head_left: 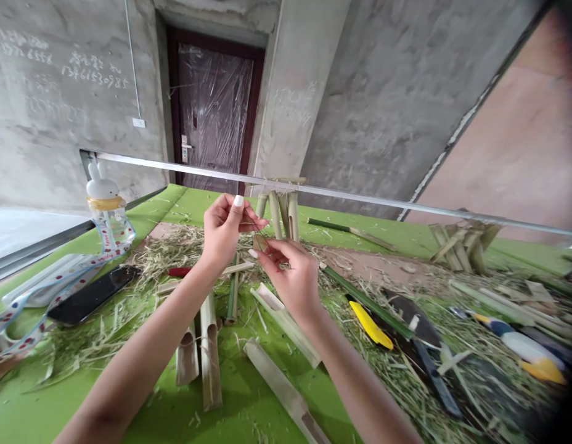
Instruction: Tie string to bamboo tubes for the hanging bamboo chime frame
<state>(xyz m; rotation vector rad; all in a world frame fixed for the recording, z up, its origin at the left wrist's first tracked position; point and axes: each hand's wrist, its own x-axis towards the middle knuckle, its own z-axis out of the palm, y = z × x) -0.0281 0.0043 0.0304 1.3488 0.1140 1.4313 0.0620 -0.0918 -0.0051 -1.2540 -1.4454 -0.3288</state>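
Note:
My left hand (pixel 224 228) is raised over the middle of the green surface, its thumb and fingers pinched together. What it grips is too fine to make out, though a faint thin strand seems to run between the two hands. Just right of it and lower, my right hand (pixel 293 265) pinches a small tan bamboo piece (pixel 260 243) at the fingertips. Beneath both hands lie cut bamboo tubes, one a notched tube (pixel 212 364), another a split length (pixel 286 388). Behind them stands a bundle of upright bamboo pieces (pixel 285 216) with a crosspiece on top.
A phone (pixel 94 295) and a strapped clear bottle (pixel 109 216) are at left. At right lie a yellow-handled tool (pixel 371 325), a dark blade (pixel 418 317), a white-and-yellow handle (pixel 526 345) and a second bamboo bundle (pixel 466 246). Shavings cover much of the green surface (pixel 175 413). A metal rail (pixel 351 198) crosses behind.

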